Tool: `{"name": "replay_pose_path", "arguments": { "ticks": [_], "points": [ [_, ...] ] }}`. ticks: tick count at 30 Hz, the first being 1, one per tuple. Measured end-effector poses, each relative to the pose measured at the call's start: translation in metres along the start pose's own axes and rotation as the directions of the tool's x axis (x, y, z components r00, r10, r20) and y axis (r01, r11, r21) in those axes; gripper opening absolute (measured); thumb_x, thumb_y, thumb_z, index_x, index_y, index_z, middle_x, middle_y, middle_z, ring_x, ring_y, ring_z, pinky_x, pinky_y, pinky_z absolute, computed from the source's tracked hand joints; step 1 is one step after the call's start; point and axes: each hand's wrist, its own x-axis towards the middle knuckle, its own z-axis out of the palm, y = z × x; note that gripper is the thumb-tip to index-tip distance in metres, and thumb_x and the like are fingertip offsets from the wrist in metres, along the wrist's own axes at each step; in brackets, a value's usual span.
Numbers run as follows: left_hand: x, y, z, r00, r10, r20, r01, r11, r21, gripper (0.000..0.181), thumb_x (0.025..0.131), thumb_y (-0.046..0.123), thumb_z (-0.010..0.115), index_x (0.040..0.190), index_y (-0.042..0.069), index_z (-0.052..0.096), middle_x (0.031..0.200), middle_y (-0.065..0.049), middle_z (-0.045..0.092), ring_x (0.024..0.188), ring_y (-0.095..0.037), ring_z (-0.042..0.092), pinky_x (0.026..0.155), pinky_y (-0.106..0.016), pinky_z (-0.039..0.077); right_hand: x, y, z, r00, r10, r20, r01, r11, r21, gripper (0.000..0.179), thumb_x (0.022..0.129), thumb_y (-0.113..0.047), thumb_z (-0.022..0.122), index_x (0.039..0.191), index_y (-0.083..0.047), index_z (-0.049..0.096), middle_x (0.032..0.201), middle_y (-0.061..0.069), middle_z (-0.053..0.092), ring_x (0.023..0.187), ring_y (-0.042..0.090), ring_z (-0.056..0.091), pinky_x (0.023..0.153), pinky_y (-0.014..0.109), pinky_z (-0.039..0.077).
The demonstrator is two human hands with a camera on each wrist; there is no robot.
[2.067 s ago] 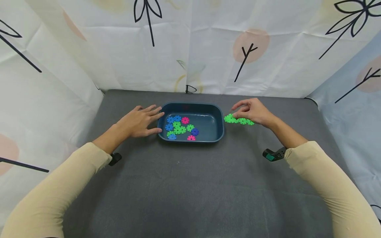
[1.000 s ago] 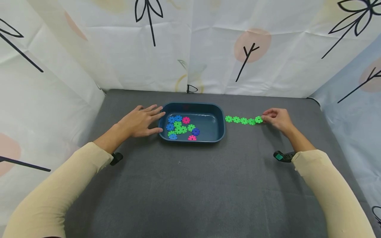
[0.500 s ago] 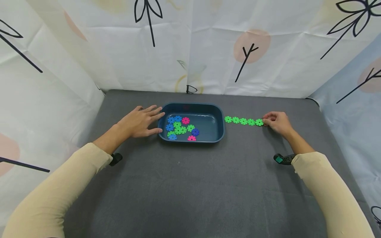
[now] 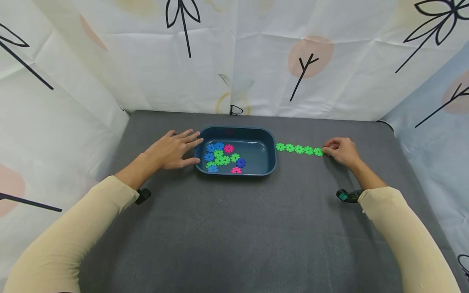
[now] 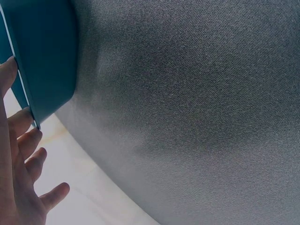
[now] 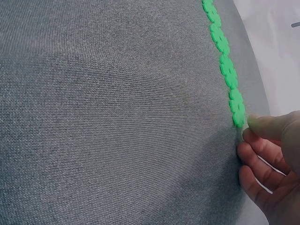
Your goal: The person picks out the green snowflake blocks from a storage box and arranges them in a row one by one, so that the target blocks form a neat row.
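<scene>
A row of several green notched plastic discs (image 4: pixel 299 149) runs rightward from beside the dark blue tray (image 4: pixel 256 171). At the row's right end my right hand (image 4: pixel 341 150) pinches the edge of the last green disc (image 4: pixel 317 151) between thumb and fingertips. In the right wrist view, that end disc (image 6: pixel 237 108) lies flat on the cloth, right at the thumb tip. My left hand (image 4: pixel 172 150) rests on the tray's left rim, fingers spread. The left wrist view shows its fingertips along the tray edge (image 5: pixel 28 101).
Inside the tray lie loose discs: several green (image 4: pixel 222 159), several blue (image 4: pixel 209 156) and two pink (image 4: pixel 229 148). A grey cloth (image 4: pixel 234 228) covers the table. Printed white fabric (image 4: pixel 256 89) rises behind and at both sides.
My right hand went from the row's middle to its right end, uncovering the row. The end disc came down into line, and the row shifted slightly left. My left hand stayed on the rim.
</scene>
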Motion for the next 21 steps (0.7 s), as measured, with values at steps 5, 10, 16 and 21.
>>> {"name": "replay_pose_path", "arguments": {
  "ticks": [5,10,16,21],
  "points": [
    [0.0,0.001,-0.001,1.0,0.002,-0.001,-0.002,1.0,0.003,0.076,0.097,0.058,0.053,0.154,0.011,0.039,0.16,-0.014,0.031,0.148,-0.035,0.026,0.109,-0.063,0.031,0.0,0.001,0.0,1.0,-0.001,-0.002,0.001,1.0,-0.004,0.023,0.096,-0.015,0.067,0.103,0.007,0.069,0.082,0.017,0.071,0.063,0.006,0.055,0.058,0.026,0.042],
    [0.0,0.001,-0.001,1.0,0.004,0.001,-0.004,1.0,0.005,0.076,0.097,0.058,0.053,0.154,0.01,0.039,0.16,-0.014,0.031,0.148,-0.035,0.027,0.109,-0.063,0.031,0.002,-0.003,-0.002,1.0,-0.002,-0.009,0.002,1.0,0.016,0.025,0.097,-0.017,0.065,0.102,0.007,0.069,0.081,0.016,0.071,0.064,0.008,0.056,0.058,0.026,0.042],
    [-0.001,0.002,-0.002,1.0,0.003,0.008,-0.003,1.0,0.003,0.076,0.097,0.058,0.053,0.154,0.01,0.039,0.16,-0.014,0.031,0.148,-0.035,0.026,0.109,-0.063,0.03,0.009,-0.025,-0.012,1.0,-0.02,-0.009,0.021,0.994,0.104,0.029,0.1,-0.022,0.062,0.108,0.006,0.068,0.09,0.018,0.072,0.071,0.004,0.061,0.061,0.027,0.047],
    [0.0,0.002,-0.001,1.0,0.003,0.006,-0.003,1.0,0.004,0.074,0.098,0.056,0.052,0.154,0.009,0.039,0.16,-0.015,0.031,0.148,-0.036,0.027,0.109,-0.064,0.03,0.016,-0.06,-0.02,0.998,-0.051,0.031,0.045,0.984,0.171,0.031,0.101,-0.02,0.061,0.112,0.008,0.066,0.099,0.023,0.072,0.077,0.009,0.067,0.067,0.018,0.05]
  ]
}}
